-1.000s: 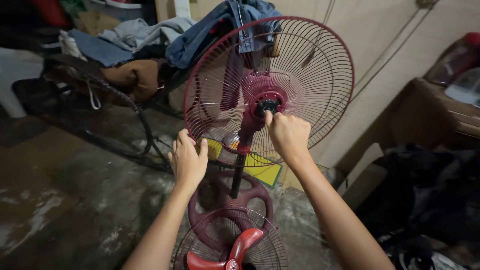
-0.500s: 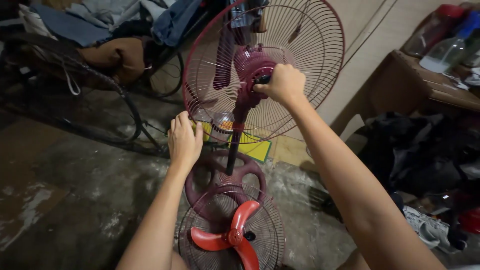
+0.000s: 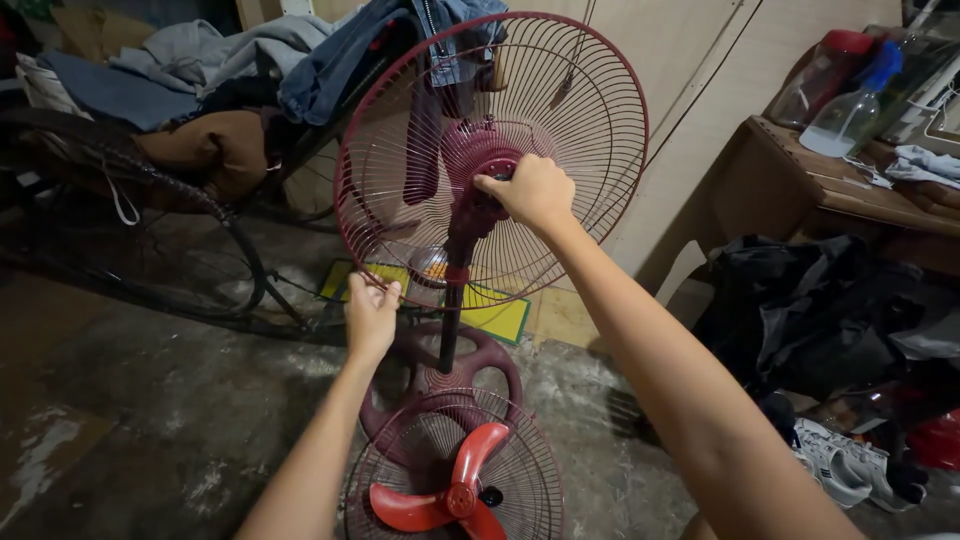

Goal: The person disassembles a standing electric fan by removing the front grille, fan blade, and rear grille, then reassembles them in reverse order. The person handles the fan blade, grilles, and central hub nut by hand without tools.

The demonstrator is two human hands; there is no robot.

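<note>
A dark red stand fan stands before me with its rear wire guard (image 3: 590, 120) still mounted and no blade on it. My right hand (image 3: 528, 190) is closed around the hub at the guard's centre. My left hand (image 3: 370, 310) pinches the lower left rim of that guard. The fan's pole (image 3: 452, 320) runs down to a round red base (image 3: 490, 365). On the floor in front lies the front guard (image 3: 400, 470) with the red three-blade propeller (image 3: 450, 490) resting in it.
A dark rocking chair (image 3: 150, 230) piled with clothes stands at the left. A wooden table (image 3: 830, 185) with bottles is at the right, dark bags and white shoes (image 3: 840, 465) below it. The concrete floor is stained. A yellow-green mat (image 3: 495, 310) lies behind the fan.
My view has shifted a little. My right hand stays on the hub and my left hand stays on the guard's lower rim.
</note>
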